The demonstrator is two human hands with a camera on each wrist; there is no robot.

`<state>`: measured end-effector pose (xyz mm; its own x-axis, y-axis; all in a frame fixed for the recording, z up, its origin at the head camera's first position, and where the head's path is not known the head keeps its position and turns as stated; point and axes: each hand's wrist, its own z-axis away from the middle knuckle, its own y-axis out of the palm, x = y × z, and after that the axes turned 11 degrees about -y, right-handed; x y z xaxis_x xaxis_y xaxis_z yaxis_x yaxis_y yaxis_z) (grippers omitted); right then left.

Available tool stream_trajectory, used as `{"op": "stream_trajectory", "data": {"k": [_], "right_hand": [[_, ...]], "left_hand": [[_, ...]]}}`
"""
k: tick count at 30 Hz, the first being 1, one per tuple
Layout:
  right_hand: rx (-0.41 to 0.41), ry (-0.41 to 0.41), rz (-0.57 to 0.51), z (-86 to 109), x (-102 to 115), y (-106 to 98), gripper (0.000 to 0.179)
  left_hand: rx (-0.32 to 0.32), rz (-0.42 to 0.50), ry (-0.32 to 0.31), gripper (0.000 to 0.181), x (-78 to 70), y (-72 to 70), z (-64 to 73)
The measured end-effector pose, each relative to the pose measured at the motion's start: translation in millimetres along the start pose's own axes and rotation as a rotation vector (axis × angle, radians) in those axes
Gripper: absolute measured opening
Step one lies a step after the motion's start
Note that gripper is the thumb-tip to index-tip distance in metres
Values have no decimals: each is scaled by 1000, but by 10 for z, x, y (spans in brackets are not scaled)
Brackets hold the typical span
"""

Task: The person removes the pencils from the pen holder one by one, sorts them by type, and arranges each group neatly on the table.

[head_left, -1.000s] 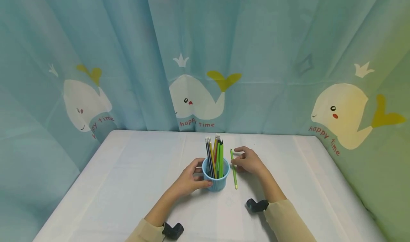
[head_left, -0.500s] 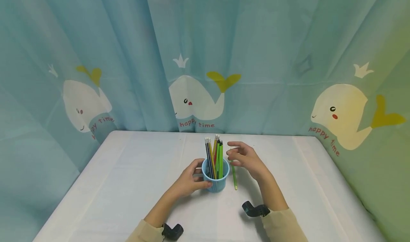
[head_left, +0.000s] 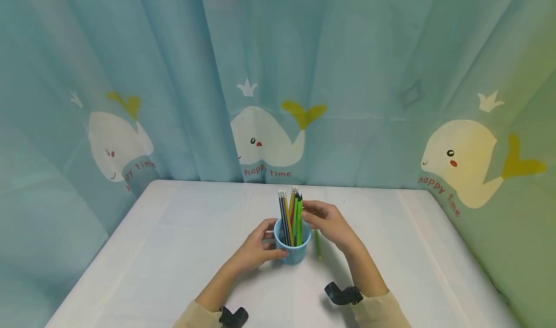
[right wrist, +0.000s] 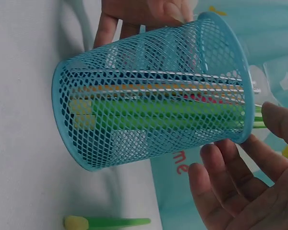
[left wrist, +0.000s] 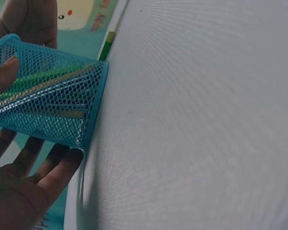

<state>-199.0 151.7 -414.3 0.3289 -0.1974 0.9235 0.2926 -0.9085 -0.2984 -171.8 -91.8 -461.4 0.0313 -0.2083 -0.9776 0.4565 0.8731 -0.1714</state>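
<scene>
A light blue mesh pencil cup [head_left: 294, 256] stands upright on the white table with several pencils inside. Dark striped and yellow pencils [head_left: 285, 219] lean on its left side, green pencils [head_left: 299, 226] on its right. My left hand [head_left: 251, 252] holds the cup from the left, thumb in front and fingers behind. Beside the rim is my right hand [head_left: 331, 224], its thumb near the green pencils; in the right wrist view the fingers [right wrist: 225, 167] are loosely bent, holding nothing visible. A loose green pencil [right wrist: 110, 223] lies on the table to the cup's right, partly hidden in the head view.
The white table [head_left: 195, 231] extends around the cup. A blue-green curtain [head_left: 360, 77] with whale prints hangs behind its far edge. Black wrist devices [head_left: 343, 294] sit at both sleeves, close above the tabletop.
My right hand has moved left from over the loose green pencil to the cup's rim and the pencils in it. The loose pencil stays on the table; my left hand keeps holding the cup.
</scene>
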Motion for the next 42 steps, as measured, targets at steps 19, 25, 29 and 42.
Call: {"op": "stream_trajectory", "data": {"k": [19, 25, 29, 42], "right_hand": [[-43, 0, 27, 19, -30, 43, 18], [-52, -4, 40, 26, 13, 14, 20], [-54, -13, 37, 37, 61, -12, 20], [-71, -61, -42, 69, 182, -137, 24]], "left_hand": [[-1, 12, -3, 75, 52, 10, 12], [-1, 12, 10, 75, 64, 10, -3], [5, 13, 21, 75, 81, 17, -14], [-7, 0, 24, 75, 52, 12, -9]]}}
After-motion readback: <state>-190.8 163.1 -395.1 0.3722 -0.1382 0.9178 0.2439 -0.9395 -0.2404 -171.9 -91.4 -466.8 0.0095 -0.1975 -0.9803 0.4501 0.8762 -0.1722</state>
